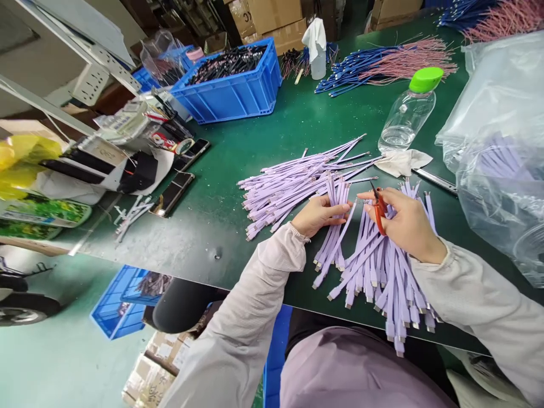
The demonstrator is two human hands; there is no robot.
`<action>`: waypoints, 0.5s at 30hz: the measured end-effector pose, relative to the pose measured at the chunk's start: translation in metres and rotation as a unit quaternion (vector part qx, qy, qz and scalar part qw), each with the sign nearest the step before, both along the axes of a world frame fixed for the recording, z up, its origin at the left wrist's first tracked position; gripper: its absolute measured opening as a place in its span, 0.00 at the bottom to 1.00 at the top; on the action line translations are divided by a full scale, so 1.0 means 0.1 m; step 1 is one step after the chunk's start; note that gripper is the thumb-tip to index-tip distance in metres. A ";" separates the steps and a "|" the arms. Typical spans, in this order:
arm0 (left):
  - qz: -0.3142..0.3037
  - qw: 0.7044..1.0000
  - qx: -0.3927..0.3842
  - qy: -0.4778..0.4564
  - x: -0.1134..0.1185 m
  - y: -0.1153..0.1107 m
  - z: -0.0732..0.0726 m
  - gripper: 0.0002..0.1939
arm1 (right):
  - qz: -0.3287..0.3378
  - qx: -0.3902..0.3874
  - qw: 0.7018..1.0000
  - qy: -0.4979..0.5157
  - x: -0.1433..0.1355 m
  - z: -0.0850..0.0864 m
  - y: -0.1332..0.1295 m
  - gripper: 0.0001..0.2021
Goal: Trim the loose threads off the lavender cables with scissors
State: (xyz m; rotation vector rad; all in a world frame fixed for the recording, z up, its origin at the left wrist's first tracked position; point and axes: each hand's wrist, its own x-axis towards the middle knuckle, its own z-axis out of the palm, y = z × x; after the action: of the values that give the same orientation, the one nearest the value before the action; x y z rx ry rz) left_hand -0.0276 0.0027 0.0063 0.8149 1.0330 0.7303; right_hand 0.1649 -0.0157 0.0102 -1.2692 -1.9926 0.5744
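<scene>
My left hand (317,215) is closed around a small bunch of flat lilac cables (335,226) with metal plugs at their lower ends. Orange-handled scissors (379,212), possibly snips, sit in my right hand (406,221), dark blades pointing up and left. The right thumb and forefinger reach toward the cables' upper ends near the left hand; whether they pinch a cable end I cannot make out. Beneath the right hand a fanned heap of lilac cables (397,283) runs to the table's front edge. Another lilac pile (284,187) lies beyond the left hand.
On the green table (238,147) stand a blue crate (229,90) of dark cables and a green-capped bottle (408,113). A white cloth (402,162) lies by a metal-cased knife (436,181). Clear plastic bags (501,147) crowd the right; phones (173,194) lie left.
</scene>
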 end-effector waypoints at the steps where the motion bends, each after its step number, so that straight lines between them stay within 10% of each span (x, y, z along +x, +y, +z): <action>1: -0.002 1.000 0.004 -0.005 0.01 0.00 0.01 0.13 | -0.017 -0.001 1.000 -0.019 -0.01 0.02 0.00 0.13; 9: 0.040 0.988 0.102 0.109 -0.02 0.02 0.02 0.12 | -0.011 0.011 0.990 -0.142 0.11 0.00 0.14 0.14; 15: 0.018 0.990 0.085 0.109 -0.02 0.05 -0.01 0.07 | -0.038 0.060 0.990 -0.125 0.27 0.60 -0.12 0.14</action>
State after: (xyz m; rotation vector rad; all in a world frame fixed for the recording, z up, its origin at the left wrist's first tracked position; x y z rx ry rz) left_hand -0.0294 0.0073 0.0054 1.0432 1.1957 0.7798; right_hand 0.1920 -0.0278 0.0699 -1.3910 -2.1349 0.2652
